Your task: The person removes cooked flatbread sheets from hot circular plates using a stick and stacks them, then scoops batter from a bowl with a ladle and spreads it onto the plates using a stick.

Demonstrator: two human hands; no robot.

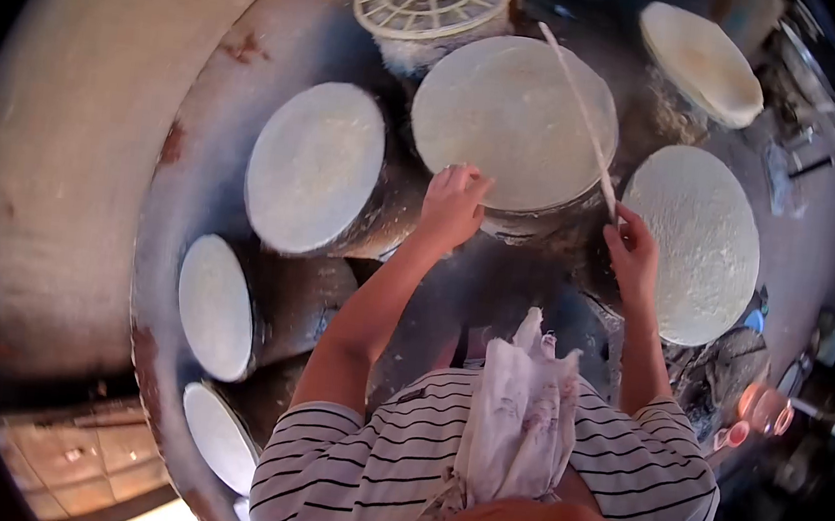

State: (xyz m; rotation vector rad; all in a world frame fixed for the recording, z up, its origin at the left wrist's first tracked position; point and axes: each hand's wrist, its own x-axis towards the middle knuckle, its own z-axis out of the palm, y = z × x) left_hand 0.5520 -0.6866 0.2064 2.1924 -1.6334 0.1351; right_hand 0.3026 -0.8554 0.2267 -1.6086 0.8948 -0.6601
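Note:
A large round white sheet (512, 119) covers the top of the drum-shaped stand (531, 229) in front of me. My left hand (455, 206) is at its near left rim, fingers drawn together. Whether they pinch the sheet's edge cannot be made out. Close to the right rim, my right hand (632, 256) is closed around the lower end of a long, thin, pale stick (581, 106). The stick slants up and away across the right part of the sheet, its far tip past the back rim.
More round white-topped stands are around me: one at left (316, 167), one lower left (216, 307), one at right (690, 245). A pale spoked round frame (432, 1) sits at the back, a tilted white disc (702, 65) at back right. An orange jar (765, 409) lies lower right.

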